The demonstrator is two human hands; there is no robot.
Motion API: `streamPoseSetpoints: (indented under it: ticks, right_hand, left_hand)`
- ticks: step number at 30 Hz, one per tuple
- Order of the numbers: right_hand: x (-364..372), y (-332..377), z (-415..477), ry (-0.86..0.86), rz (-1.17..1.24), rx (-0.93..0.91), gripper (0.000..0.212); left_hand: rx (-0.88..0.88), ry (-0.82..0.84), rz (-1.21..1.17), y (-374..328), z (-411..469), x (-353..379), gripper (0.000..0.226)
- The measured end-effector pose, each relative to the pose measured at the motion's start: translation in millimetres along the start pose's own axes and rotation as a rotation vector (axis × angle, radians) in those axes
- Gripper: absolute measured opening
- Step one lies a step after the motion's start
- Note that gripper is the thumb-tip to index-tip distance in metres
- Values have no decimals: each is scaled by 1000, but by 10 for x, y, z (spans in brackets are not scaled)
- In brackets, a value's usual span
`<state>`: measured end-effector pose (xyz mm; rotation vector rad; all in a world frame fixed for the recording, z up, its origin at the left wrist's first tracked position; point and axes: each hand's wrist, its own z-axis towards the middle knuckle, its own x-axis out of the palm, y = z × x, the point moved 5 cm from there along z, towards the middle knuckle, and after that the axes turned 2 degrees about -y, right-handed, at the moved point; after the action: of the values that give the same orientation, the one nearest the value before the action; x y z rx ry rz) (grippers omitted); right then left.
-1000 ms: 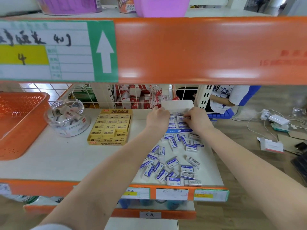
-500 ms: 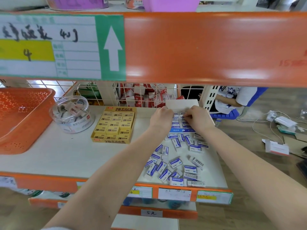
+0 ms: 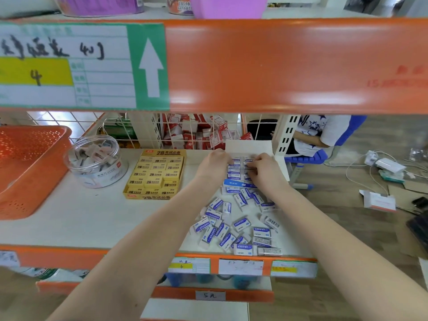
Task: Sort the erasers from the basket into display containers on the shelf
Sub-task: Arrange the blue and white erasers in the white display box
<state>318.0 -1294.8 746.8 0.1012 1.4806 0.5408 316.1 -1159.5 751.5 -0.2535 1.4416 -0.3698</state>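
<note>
Several white-and-blue erasers (image 3: 231, 225) lie loose in a heap on the white shelf (image 3: 81, 218), right of centre. Behind the heap stands a blue-fronted display box (image 3: 236, 183) with its white lid (image 3: 250, 147) flipped up and rows of erasers (image 3: 234, 169) inside. My left hand (image 3: 215, 165) has its fingers curled at the box's left side. My right hand (image 3: 264, 169) pinches an eraser among the rows on the right. At the far left of the shelf is the orange basket (image 3: 27, 158).
A clear round jar (image 3: 95, 163) of erasers and a yellow 2B eraser box (image 3: 155, 174) stand left of my hands. The orange upper shelf beam (image 3: 278, 66) hangs low overhead. A wire grid (image 3: 196, 133) backs the shelf. A seated person (image 3: 319, 133) is beyond, right.
Both hands stay at the display box, their fingers shifting slightly among the rows. The camera has drifted a little, so the scene sits slightly further right.
</note>
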Motion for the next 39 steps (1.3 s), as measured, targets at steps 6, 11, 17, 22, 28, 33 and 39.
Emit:
streamPoseSetpoints:
  ticks: [6, 11, 17, 22, 28, 33, 39]
  right_hand:
    - [21, 97, -82, -8, -11, -26, 27]
    - [57, 199, -160, -23, -9, -39, 25]
    - [110, 372, -239, -35, 8, -42, 29]
    - [143, 484, -303, -33, 19, -28, 30]
    - [-293, 450, -427, -184, 130, -49, 26]
    - [-565, -34, -717, -277, 103, 193, 26]
    - [-158, -176, -989, -88, -39, 278, 23]
  left_hand:
    - [-15, 5, -25, 55, -109, -52, 34]
    - [-47, 20, -55, 143, -217, -99, 34]
    - [-67, 66, -16, 273, -332, -155, 39]
    - [-57, 93, -22, 353, -433, -199, 40]
    - [6, 14, -127, 360, -695, -477, 38]
    - [-45, 152, -174, 508, -1140, -520, 33]
    - [13, 289, -174, 458, -1389, -279, 53]
